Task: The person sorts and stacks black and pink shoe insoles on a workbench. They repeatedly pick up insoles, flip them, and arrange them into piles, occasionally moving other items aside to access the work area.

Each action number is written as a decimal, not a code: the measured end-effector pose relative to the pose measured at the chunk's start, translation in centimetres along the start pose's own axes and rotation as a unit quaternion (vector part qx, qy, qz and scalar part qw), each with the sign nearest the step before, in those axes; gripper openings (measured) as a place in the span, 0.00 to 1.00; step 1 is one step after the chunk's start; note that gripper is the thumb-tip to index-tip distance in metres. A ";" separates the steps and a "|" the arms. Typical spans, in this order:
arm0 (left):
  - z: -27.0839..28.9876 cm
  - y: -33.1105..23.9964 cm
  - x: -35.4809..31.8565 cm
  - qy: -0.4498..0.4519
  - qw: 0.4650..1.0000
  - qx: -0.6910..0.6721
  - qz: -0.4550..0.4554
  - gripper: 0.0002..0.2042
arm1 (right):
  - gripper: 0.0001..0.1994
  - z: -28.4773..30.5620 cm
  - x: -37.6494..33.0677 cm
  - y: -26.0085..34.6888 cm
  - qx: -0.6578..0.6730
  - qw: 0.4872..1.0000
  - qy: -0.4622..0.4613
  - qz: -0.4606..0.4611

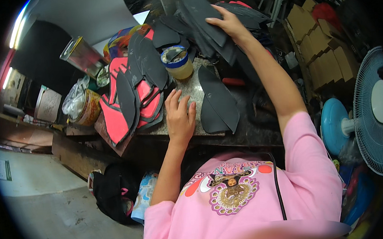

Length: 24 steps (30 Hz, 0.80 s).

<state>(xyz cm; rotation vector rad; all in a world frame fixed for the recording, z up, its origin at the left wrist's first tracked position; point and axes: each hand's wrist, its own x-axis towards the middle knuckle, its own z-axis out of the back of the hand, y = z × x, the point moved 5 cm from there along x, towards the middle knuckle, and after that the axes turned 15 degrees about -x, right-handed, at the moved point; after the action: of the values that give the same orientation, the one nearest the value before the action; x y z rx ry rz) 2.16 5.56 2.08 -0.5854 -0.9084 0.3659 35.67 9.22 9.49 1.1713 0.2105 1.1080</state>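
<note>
My right hand [230, 25] reaches to the far side of the table, its thumb and fingers closed on a stack of dark, curved flat pieces [200, 16]. Fingers apart, my left hand [181, 118] hovers over or rests on the speckled stone slab [194, 85] and holds nothing. Right of it lie overlapping black leaf-shaped pieces [217, 102]. Beyond it stands a blue-rimmed jar [180, 69] of yellowish stuff with a dark tool across its mouth. To the left, black pieces [146, 61] overlap pink-red ones [114, 123]. A red handle [234, 81] lies beside the slab.
A clear container [80, 54] and a yellow tub [90, 109] with a plastic bag stand at the left. Folded cardboard [328, 63], a blue-and-white fan [376, 99] and a stool [274, 2] are on the right. A black bag [112, 192] hangs or lies below the table's left side.
</note>
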 end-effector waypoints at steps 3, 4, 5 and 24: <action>0.0 0.0 0.2 0.002 1.000 -0.001 0.010 0.11 | 0.39 -3.1 5.7 -0.8 -0.132 0.984 -0.095 0.067; 0.0 0.1 0.2 0.002 1.000 -0.006 0.016 0.11 | 0.39 -4.6 6.8 -1.5 -0.201 0.975 -0.067 0.067; 0.0 0.2 0.2 0.003 1.000 -0.010 0.025 0.11 | 0.40 -6.2 7.6 -2.8 -0.280 0.960 -0.031 0.015; -0.1 0.0 0.5 0.008 0.999 -0.025 0.038 0.08 | 0.49 6.8 4.3 -12.4 -0.608 0.774 -0.002 -0.173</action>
<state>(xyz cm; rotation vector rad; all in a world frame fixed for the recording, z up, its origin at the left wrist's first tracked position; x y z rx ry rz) 2.51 5.78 2.34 -0.6695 -0.8828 0.4066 49.40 8.81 4.10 -0.0577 -0.2844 0.6545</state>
